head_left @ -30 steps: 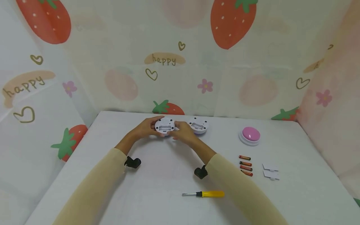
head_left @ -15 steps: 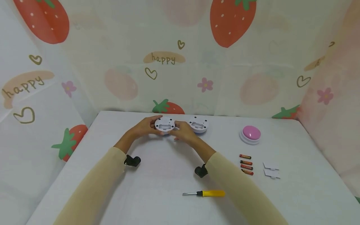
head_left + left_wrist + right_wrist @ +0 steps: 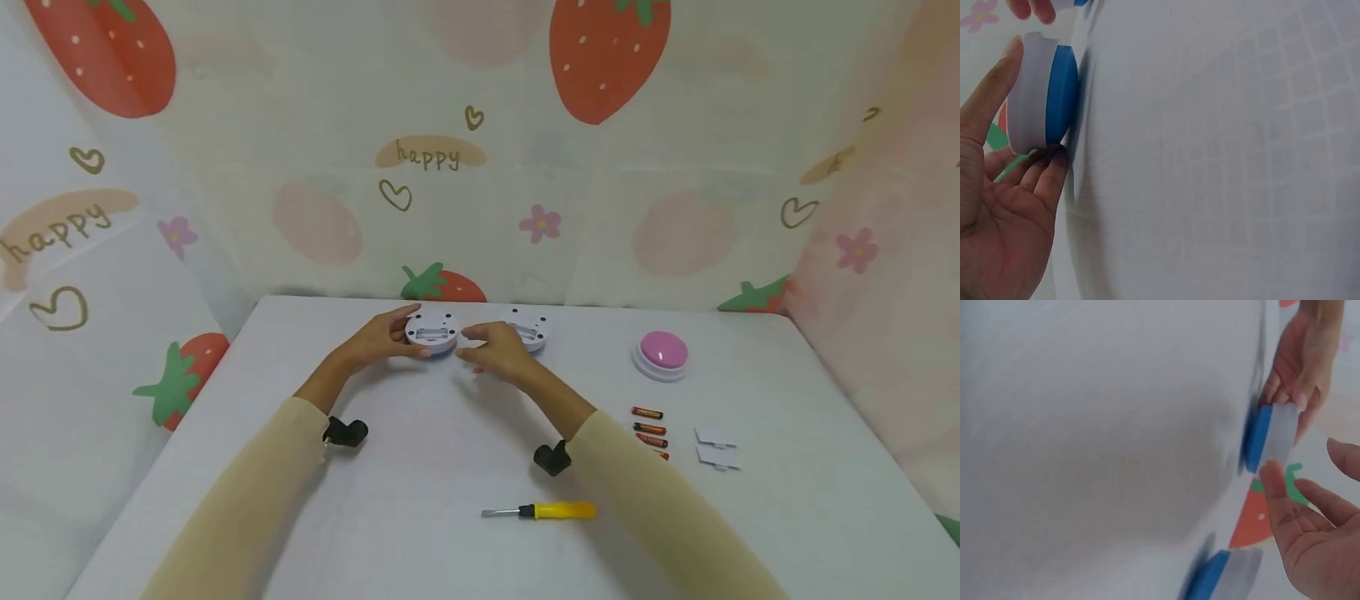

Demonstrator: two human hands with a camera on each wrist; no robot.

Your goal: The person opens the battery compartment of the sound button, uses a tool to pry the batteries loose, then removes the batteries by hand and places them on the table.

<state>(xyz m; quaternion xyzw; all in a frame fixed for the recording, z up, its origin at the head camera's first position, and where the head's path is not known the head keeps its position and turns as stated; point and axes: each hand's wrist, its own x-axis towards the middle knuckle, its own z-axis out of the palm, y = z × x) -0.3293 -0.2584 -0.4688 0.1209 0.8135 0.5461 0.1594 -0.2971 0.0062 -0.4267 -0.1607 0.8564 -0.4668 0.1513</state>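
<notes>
A round push button (image 3: 432, 332) with a white base and blue top lies upside down, its battery compartment facing up. My left hand (image 3: 375, 340) grips its left side; thumb and fingers wrap the white base (image 3: 1027, 103) in the left wrist view. Just to the right, my right hand (image 3: 498, 352) has its fingers loosely spread around nothing. In the right wrist view, one of its fingertips (image 3: 1272, 472) overlaps the button's near edge. A second upturned push button (image 3: 536, 328), also blue-topped, sits behind the right hand, which partly covers it.
A pink push button (image 3: 664, 350) stands upright at the right. In front of it are several red batteries (image 3: 649, 429), one partly behind my sleeve, and two white battery covers (image 3: 717, 457). A yellow-handled screwdriver (image 3: 558, 510) lies near the front. A printed cloth wall (image 3: 585, 200) rises behind the table.
My right hand has let go of the button and moved slightly right, its fingers opening. The left hand keeps hold of it. The whole view has shifted a little.
</notes>
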